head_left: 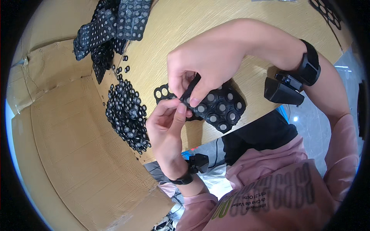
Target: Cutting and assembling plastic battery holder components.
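A black sheet of soft material (222,107) dotted with rows of round grey-white discs is held over the table's near edge. My right hand (208,63) comes across from the right and pinches a folded-up flap of it between thumb and fingers. Close against it, my left hand (165,121) has thumb and forefinger pressed together at the sheet's left edge. Between the fingertips the exact grip is partly covered. Beneath and to the left shows a black strip with open round holes (162,92). A heap of small black rings (127,111) lies left of my left hand.
More dotted black sheets (115,25) are piled at the far left. A large cardboard box (84,142) stands open along the table's left side. At the far right corner lies a black sheet with round holes (327,13) on the wooden table (269,34).
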Tool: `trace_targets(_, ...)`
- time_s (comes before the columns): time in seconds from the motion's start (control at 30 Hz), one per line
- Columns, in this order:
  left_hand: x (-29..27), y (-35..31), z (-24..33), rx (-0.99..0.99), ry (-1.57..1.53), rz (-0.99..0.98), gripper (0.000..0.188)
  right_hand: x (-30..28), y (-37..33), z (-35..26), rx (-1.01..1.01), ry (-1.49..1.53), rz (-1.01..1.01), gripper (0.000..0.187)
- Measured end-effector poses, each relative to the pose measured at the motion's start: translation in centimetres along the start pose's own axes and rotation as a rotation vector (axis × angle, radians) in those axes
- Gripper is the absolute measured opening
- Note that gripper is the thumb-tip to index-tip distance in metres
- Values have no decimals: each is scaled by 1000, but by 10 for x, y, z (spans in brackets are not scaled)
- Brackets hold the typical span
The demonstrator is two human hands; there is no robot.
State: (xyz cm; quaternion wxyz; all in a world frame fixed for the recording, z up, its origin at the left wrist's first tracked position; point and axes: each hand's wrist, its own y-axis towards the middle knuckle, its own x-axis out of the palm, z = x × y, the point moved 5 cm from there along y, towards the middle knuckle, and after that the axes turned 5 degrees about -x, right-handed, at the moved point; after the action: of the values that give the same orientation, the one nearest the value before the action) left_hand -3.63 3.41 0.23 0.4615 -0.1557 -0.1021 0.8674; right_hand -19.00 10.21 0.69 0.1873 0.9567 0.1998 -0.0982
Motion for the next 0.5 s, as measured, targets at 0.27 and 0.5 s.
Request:
trace_targets(0.27,9,-2,0,24,32,13,9,-1,-11,-4,165,-106,38,14)
trace_targets(0.5,21,-4,14,-50,-67,-75,21,-7,-12,-16,294,5,-7,16)
